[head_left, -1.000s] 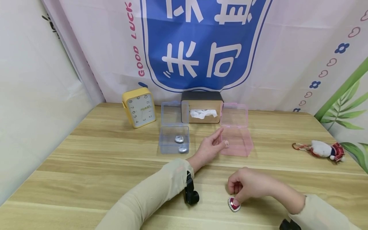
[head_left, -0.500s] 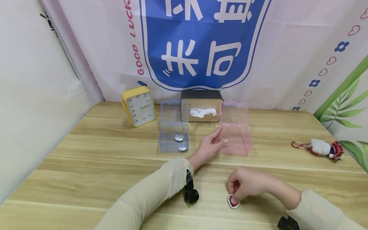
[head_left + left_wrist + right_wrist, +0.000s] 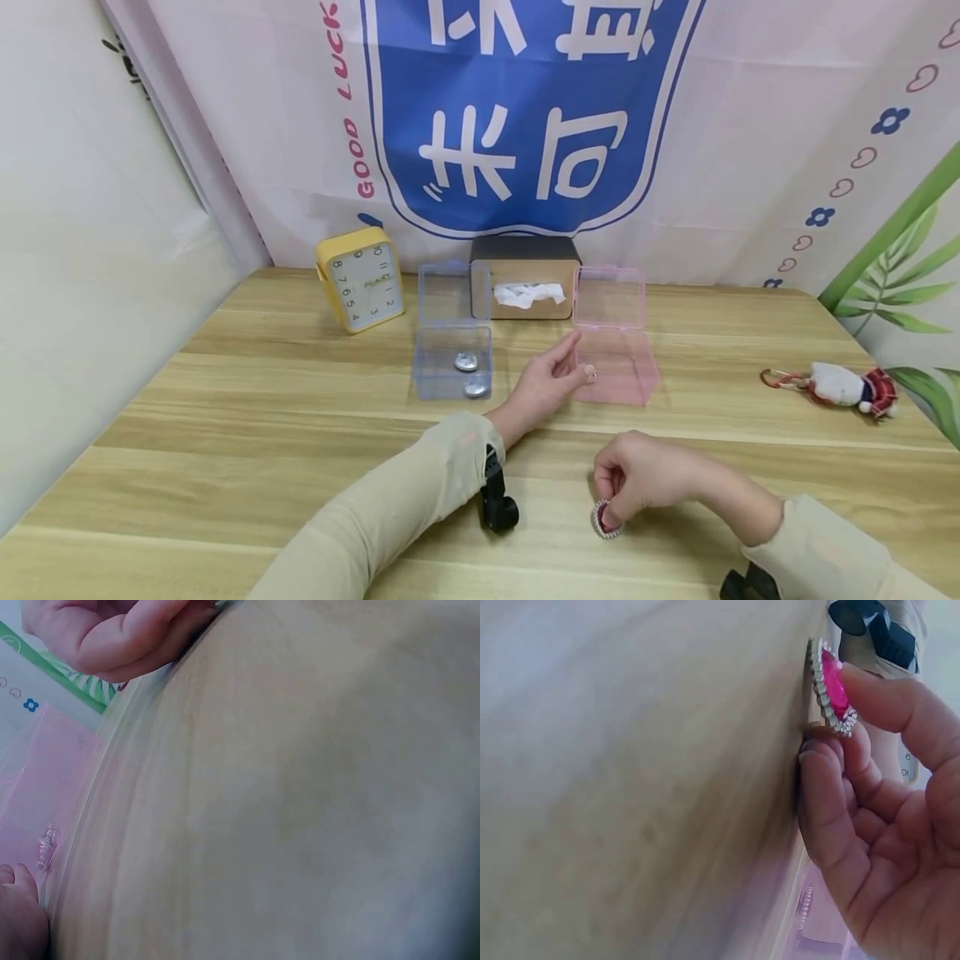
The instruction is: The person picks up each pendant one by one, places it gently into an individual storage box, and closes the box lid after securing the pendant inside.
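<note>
My right hand [image 3: 651,473] pinches a heart-shaped red gem ornament [image 3: 600,522] with a silver beaded rim, close to the tabletop. In the right wrist view the thumb lies on the pink-looking gem face [image 3: 834,684], with curled fingers at its lower edge; the ornament stands tilted. My left hand [image 3: 542,388] rests at the left side of the clear pink box [image 3: 626,367], its fingers fairly straight along the wall. A small sparkling piece [image 3: 47,846] shows inside that box, near the left thumb. The pink lid stands raised.
A clear blue box [image 3: 435,385], lid raised, holds two silvery round pieces [image 3: 466,362]. Behind stand a tissue box [image 3: 525,275] and a yellow clock [image 3: 367,283]. A plush keychain [image 3: 840,387] lies at the right of the wooden table [image 3: 225,467].
The thumb and fingers of my right hand have closed in on the heart ornament, which has tilted and shifted slightly away from me. My left hand stays at the pink box.
</note>
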Tool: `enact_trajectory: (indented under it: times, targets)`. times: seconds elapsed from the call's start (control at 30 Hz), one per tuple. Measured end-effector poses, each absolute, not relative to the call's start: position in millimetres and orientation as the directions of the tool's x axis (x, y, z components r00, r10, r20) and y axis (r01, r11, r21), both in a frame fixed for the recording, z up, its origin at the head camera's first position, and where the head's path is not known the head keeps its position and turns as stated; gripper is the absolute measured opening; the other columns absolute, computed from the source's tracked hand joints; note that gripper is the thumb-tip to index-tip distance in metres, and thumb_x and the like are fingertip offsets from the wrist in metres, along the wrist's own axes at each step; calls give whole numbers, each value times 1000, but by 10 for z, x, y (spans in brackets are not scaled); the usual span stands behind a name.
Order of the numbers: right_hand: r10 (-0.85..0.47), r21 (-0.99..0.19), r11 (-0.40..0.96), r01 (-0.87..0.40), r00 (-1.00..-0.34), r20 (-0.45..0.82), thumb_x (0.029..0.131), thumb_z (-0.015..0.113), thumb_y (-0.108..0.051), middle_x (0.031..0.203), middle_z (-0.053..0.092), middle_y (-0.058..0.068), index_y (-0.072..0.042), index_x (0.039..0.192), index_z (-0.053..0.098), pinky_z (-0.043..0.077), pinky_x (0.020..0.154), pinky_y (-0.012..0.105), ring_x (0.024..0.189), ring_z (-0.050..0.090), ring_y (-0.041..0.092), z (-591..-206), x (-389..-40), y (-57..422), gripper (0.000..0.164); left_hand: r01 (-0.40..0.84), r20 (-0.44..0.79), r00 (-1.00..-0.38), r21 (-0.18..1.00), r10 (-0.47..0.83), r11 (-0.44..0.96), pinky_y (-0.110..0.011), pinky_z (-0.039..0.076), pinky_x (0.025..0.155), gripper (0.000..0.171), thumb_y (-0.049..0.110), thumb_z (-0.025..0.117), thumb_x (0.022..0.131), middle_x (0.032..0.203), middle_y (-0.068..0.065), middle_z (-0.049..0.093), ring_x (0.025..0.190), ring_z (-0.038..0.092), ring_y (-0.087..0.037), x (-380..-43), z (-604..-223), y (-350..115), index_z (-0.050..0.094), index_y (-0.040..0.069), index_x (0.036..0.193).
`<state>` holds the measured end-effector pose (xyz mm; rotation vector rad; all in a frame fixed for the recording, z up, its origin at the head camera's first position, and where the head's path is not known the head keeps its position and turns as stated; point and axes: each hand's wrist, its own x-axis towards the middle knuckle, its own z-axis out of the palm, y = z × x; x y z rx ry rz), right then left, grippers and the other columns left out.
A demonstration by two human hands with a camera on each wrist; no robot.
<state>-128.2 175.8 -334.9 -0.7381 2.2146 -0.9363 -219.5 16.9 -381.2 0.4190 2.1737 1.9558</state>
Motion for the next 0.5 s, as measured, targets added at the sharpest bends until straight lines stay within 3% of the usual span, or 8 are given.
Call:
enact_trajectory:
  times: [0.13,0.37,0.5]
  targets:
    - [-695,-823,541,-175,-644,-320,66,68,1,61,53,-5,-4,72,59,35,45,11,53,44,3,-3382,-1314,1793,12,84,48,-943,992,328,96,-16,35,104,65,21,67,85,149,6,30,132,36,-8,-2196,-3823,169,36,23,142]
    - [-719,-893,446,-59,-617,-319,76,67,-1,70,64,3,6,86,65,51,52,16,59,56,7,-3466,-1384,1875,12,99,68,-943,992,325,78,-18,34,105,64,20,66,85,148,3,31,132,36,-10,-2196,-3829,163,36,20,142]
    - [-724,-906,421,-34,-615,-313,80,64,0,75,67,9,9,90,66,55,55,18,62,60,8,-3477,-1402,1907,14,93,57,-943,991,329,95,-18,35,105,66,21,67,85,148,3,31,132,36,-10,-2192,-3820,155,35,21,143]
